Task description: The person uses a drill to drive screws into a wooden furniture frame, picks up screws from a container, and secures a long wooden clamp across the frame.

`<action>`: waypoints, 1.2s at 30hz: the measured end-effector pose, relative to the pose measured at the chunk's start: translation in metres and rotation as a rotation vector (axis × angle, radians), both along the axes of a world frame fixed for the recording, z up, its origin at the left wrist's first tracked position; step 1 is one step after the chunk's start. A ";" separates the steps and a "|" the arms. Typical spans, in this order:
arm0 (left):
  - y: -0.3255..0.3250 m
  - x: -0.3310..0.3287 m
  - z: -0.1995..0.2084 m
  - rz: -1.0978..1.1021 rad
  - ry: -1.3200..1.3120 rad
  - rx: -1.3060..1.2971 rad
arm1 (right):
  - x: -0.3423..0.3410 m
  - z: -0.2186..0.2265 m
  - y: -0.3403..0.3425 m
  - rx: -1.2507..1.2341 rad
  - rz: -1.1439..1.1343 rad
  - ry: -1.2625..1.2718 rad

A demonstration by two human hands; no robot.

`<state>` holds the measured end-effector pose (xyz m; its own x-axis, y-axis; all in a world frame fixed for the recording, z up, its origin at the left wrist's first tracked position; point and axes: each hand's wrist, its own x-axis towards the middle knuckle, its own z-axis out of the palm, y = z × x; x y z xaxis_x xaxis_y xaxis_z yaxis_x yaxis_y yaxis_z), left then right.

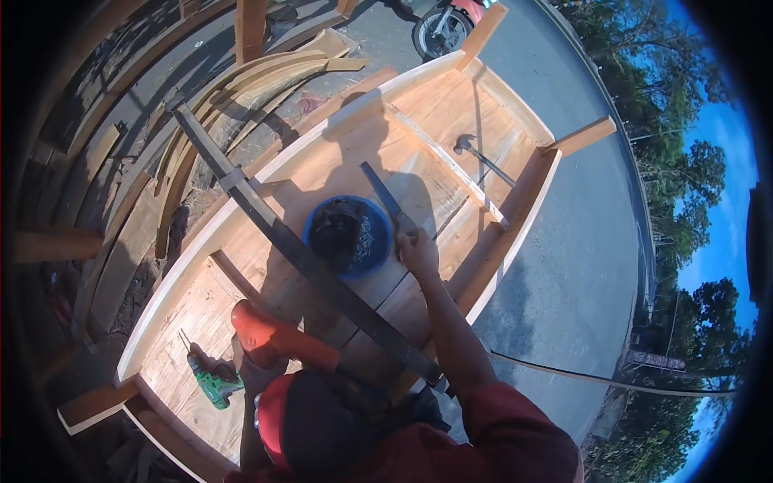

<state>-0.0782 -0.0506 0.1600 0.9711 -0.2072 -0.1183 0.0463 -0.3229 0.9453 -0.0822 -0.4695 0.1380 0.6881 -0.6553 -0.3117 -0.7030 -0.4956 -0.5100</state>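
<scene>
My right hand (419, 255) is closed around the handle of a hand saw (380, 189), whose narrow blade points away to the upper left. Just left of that hand stands a round blue basin (379, 257) with a dark bundle (335, 229) and many small nails in it. My left hand (259, 372) is against the underside of an orange-red, boot-shaped thing (278, 334). Its fingers are partly covered, so its grip does not show. Beside it on the boards lies a green cordless drill (214, 385) with a long bit.
A wooden boat hull (479, 258) surrounds me, with a crossing rib (447, 165). A long dark beam (310, 266) spans it diagonally. A hammer (483, 159) lies at the far end. Curved planks (209, 105) are piled left; a motorcycle (443, 32) stands beyond on the pavement.
</scene>
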 end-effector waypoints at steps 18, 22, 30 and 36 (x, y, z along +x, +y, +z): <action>0.037 -0.096 0.042 0.233 0.168 0.182 | 0.011 -0.062 -0.050 -0.134 0.090 0.274; 0.039 -0.114 0.059 0.288 0.154 0.223 | 0.022 -0.040 -0.014 -0.129 0.073 0.312; 0.048 -0.180 0.108 0.403 0.045 0.210 | 0.026 -0.043 -0.041 0.008 0.069 0.033; 0.047 -0.231 0.128 0.434 -0.048 0.205 | -0.025 -0.030 -0.086 0.696 0.052 -0.344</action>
